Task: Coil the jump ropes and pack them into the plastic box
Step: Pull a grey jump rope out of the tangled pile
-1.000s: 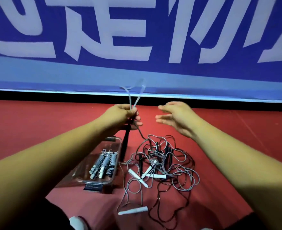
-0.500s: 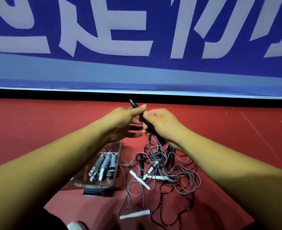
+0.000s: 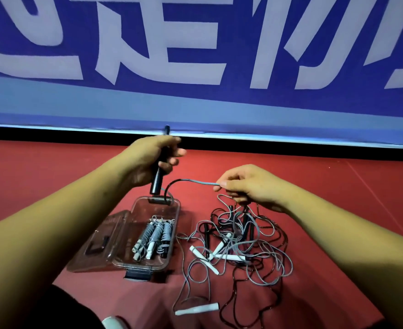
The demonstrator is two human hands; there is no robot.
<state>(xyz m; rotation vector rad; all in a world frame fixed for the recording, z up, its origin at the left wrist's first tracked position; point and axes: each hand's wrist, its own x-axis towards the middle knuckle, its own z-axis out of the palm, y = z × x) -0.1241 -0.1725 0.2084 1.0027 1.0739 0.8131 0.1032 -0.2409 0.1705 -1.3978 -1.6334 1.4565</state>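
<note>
We had left hand (image 3: 153,160) wrapped round black handle (image 3: 156,184), near-upright by plastic box (image 3: 175,210) far end; grey cord (image 3: 195,182) ran right from its bottom into right hand (image 3: 248,186), fingers (image 3: 226,184) pinching it.

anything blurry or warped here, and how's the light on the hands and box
Head view: wide-angle warp bows the lower edge of the blue banner and swells both forearms; light is dim, the near forearms shadowed; the left hand gripping the black rope handle is slightly soft, the right hand pinching the grey cord sharper; the clear plastic box shows little glare.
</note>
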